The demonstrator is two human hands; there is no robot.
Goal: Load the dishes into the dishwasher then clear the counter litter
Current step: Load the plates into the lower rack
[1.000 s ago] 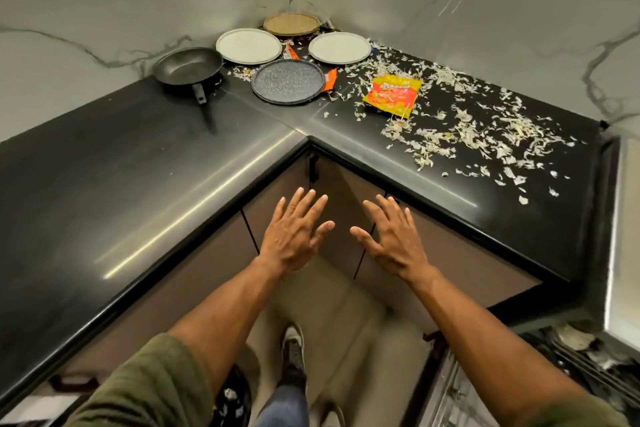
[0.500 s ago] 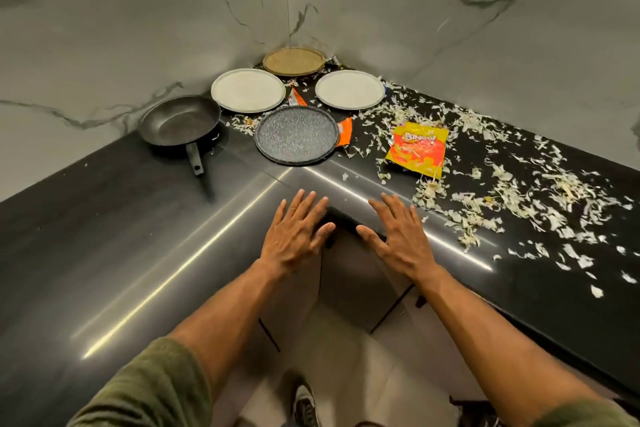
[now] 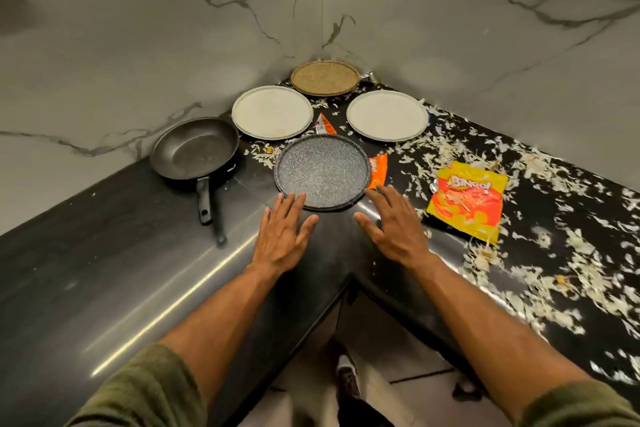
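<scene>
Both hands are flat and spread, holding nothing: my left hand (image 3: 282, 236) and right hand (image 3: 394, 229) have moved forward from the inner corner edge of the tabletop (image 3: 114, 270) and now flank the near rim of the speckled dark plate (image 3: 322, 172), fingertips about touching it. I judge loading starts with this plate. Behind it, toward the back corner, sit a frying pan (image 3: 195, 149), two pale plates (image 3: 272, 113) (image 3: 387, 115) and a woven plate (image 3: 325, 77). Along the right edge lie a snack wrapper (image 3: 465, 204) and scattered shreds (image 3: 554, 253), uncleared.
</scene>
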